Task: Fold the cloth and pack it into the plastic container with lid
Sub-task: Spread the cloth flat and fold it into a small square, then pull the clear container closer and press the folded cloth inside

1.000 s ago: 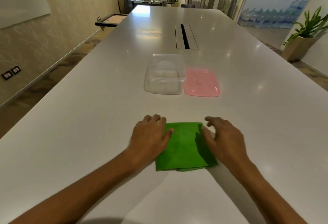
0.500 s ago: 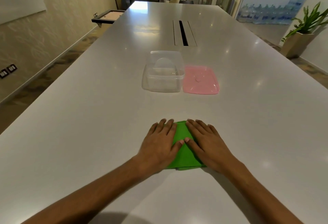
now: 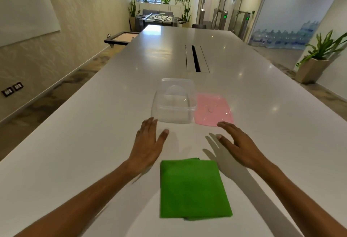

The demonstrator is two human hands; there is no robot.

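The green cloth (image 3: 193, 188) lies folded into a neat rectangle on the white table, close to me. Beyond it stands the clear plastic container (image 3: 174, 103), open on top and empty. Its pink lid (image 3: 213, 109) lies flat on the table, touching the container's right side. My left hand (image 3: 148, 144) hovers above the table between the cloth and the container, fingers apart, holding nothing. My right hand (image 3: 236, 142) hovers just before the lid, fingers spread, also holding nothing. Neither hand touches the cloth.
The long white table (image 3: 93, 133) runs far ahead, with a cable slot (image 3: 196, 58) set into it past the container. A potted plant (image 3: 317, 62) stands on the floor to the right, and a wall runs along the left.
Both hands have lifted off the cloth and moved forward toward the container and lid, spreading apart. The folded cloth stays flat on the table, lower in view as the camera tilted up.
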